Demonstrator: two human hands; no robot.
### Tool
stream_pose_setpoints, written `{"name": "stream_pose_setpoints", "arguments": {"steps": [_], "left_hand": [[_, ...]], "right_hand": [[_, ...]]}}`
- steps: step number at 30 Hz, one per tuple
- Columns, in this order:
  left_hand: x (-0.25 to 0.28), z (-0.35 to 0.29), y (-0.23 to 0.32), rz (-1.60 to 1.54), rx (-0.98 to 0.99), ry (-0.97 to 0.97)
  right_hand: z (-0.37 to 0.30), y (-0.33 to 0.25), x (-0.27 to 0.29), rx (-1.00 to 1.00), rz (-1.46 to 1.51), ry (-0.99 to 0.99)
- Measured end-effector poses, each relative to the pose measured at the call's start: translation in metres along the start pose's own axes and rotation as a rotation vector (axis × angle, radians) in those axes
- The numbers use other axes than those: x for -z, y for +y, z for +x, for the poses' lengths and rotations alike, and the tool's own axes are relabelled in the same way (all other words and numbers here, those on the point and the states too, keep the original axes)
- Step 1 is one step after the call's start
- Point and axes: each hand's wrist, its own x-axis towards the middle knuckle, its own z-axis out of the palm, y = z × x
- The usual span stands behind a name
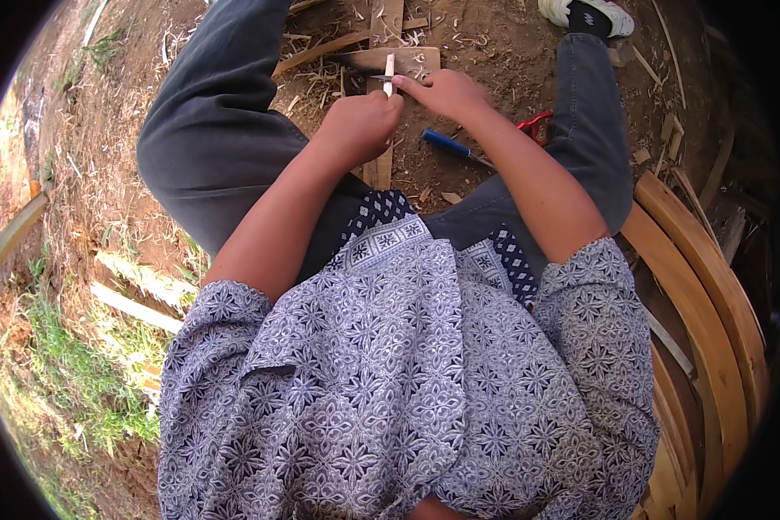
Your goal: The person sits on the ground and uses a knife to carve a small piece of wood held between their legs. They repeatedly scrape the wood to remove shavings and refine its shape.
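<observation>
My left hand is closed around a slim pale wooden stick, which points away from me. From the right, my right hand reaches the same stick, its thumb lying against the wood. A narrow knife blade crosses the stick just ahead of my left fist. The knife's handle is hidden within my closed right hand. Beneath both hands lies a flat wooden board, on top of a longer plank.
A blue-handled tool lies on the dirt by my right forearm, near a red-handled tool partly hidden by it. Wood shavings and offcuts cover the ground. Long curved timbers are stacked at right. Grass grows at left.
</observation>
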Motion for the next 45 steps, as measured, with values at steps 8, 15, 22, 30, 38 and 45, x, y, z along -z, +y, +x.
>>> {"name": "stream_pose_setpoints", "arguments": {"steps": [8, 15, 22, 30, 38, 45], "left_hand": [[0.005, 0.000, 0.003, 0.003, -0.008, -0.065], [0.006, -0.001, 0.002, -0.024, 0.022, -0.072], [0.013, 0.006, 0.000, -0.021, 0.050, -0.060], [0.007, 0.010, -0.001, -0.148, 0.052, 0.015], [-0.001, 0.010, -0.004, -0.176, 0.040, -0.013], [0.004, 0.008, -0.003, -0.244, 0.059, -0.032]], "right_hand": [[0.040, 0.009, -0.007, -0.079, 0.009, -0.026], [0.038, 0.004, 0.001, -0.092, 0.022, -0.090], [0.054, 0.008, -0.009, -0.223, 0.092, 0.057], [0.033, 0.015, -0.013, -0.089, 0.112, -0.048], [0.040, 0.017, -0.012, 0.017, 0.079, -0.079], [0.049, 0.021, -0.017, 0.042, 0.088, -0.075]]}}
